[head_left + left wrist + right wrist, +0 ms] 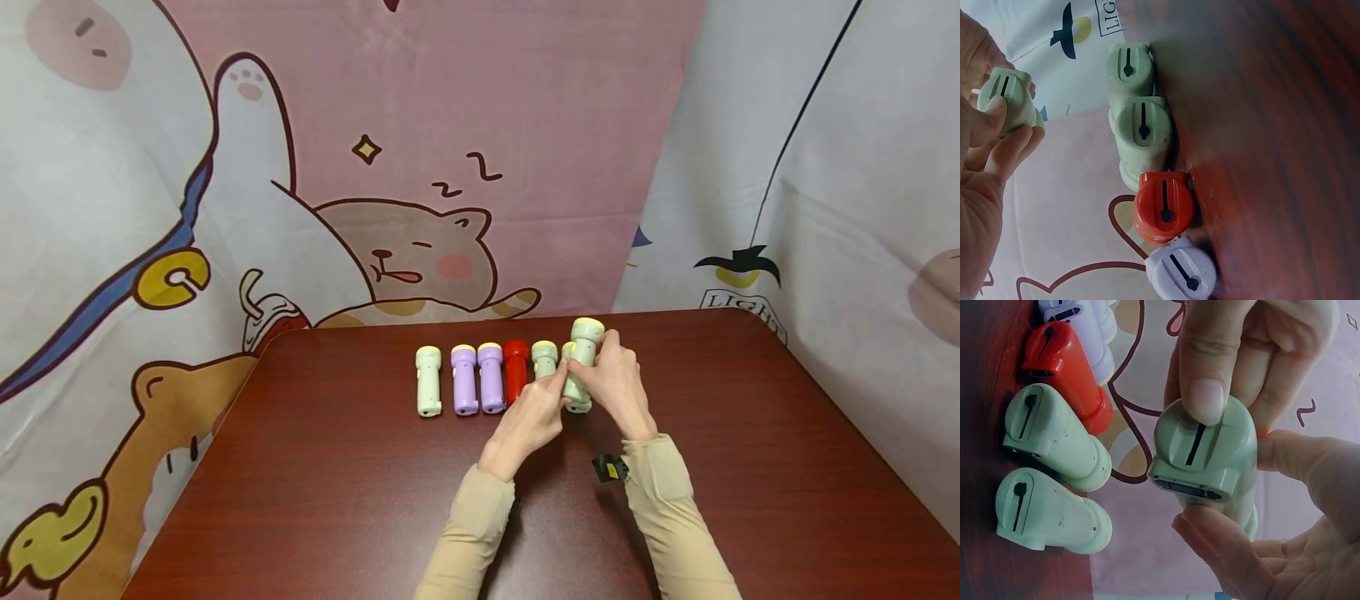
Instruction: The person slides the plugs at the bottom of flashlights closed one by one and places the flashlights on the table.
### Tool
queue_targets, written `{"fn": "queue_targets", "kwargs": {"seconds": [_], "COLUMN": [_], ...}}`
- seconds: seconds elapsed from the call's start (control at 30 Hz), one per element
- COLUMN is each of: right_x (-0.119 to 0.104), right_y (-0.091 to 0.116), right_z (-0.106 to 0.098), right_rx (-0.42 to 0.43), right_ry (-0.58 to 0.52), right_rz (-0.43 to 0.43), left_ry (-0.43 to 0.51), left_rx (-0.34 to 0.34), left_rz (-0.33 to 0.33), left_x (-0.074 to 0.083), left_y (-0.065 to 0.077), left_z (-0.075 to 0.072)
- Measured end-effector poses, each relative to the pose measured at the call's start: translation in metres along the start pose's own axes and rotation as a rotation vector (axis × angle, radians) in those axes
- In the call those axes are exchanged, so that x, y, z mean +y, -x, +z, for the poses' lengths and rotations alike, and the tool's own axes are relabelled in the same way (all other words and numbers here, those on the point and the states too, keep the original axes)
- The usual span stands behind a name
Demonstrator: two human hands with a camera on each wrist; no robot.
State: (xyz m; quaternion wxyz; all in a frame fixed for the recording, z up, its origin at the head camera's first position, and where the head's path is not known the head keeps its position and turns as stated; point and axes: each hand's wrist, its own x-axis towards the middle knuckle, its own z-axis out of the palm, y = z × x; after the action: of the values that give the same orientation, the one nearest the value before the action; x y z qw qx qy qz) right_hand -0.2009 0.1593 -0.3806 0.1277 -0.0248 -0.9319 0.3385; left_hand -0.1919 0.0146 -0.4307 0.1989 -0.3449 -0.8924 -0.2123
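Both hands hold a pale green flashlight (588,333) raised over the right end of a row of flashlights, its yellow-rimmed head pointing up and away. My left hand (531,418) grips its base end, the thumb lying on the slotted end cap (1200,447). My right hand (618,379) pinches the body from the right side between thumb and fingers. Beneath it, two more green flashlights, one at the row's end (1047,512) and one beside it (1054,434), rest on the table, partly hidden by the hands in the head view. A red flashlight (516,367) comes just left of them.
Farther left along the row lie two purple flashlights, one nearer the red (491,379) and one beyond it (464,382), then a pale green flashlight (428,383) set slightly apart. The dark brown table (337,500) ends at a cartoon-printed cloth (585,167) behind.
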Motion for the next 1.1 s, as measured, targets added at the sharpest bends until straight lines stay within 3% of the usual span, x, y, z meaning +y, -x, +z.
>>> {"fn": "queue_targets", "kwargs": {"seconds": [1.1], "right_x": [0.010], "right_y": [-0.003], "right_z": [-0.002], "right_rx": [-0.051], "right_ry": [-0.040], "right_rz": [0.017], "left_ry": [-0.021], "left_rx": [-0.017], "left_rz": [-0.056], "left_x": [0.003], "left_y": [-0.001], "left_z": [-0.002]}}
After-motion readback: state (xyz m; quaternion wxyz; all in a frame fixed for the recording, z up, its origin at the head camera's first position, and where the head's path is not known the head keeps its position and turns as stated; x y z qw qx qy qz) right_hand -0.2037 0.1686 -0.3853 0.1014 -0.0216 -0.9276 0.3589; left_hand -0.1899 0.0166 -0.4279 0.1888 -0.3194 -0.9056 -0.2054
